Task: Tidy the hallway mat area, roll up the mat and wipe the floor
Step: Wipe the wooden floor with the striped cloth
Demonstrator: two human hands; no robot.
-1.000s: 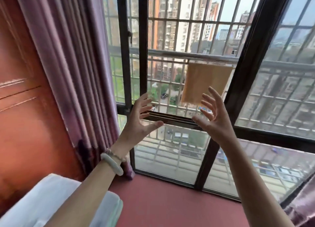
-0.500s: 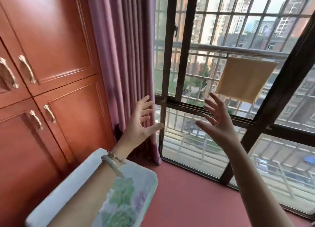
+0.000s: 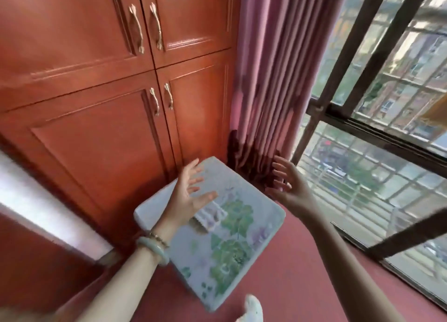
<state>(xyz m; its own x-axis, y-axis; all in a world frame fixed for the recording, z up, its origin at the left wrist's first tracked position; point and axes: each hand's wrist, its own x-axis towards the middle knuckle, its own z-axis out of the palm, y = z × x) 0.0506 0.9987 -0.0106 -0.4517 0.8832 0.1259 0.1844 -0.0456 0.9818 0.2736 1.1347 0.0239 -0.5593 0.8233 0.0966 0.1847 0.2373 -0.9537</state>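
Observation:
A thick pale cushion-like mat [image 3: 232,239] with green leaf and purple flower print lies flat on the red floor [image 3: 302,273], near the cabinet corner. My left hand [image 3: 188,196] hovers above its far half, fingers spread, palm turned right, holding nothing. My right hand [image 3: 287,186] hangs in the air to the right of the mat's far corner, fingers spread and empty. A pale bangle sits on my left wrist. A yellow cloth [image 3: 435,111] hangs outside on the window rail at the right edge.
Red-brown cabinet doors [image 3: 101,128] with brass handles fill the left. A pink curtain [image 3: 271,80] hangs in the corner behind the mat. Dark-framed windows [image 3: 362,128] with bars run along the right. A white slipper toe [image 3: 252,308] shows at the bottom.
My view has swung down and left from the window to the cabinet corner, bringing the whole mat into sight. Both hands stayed raised and spread, now lower, over the mat.

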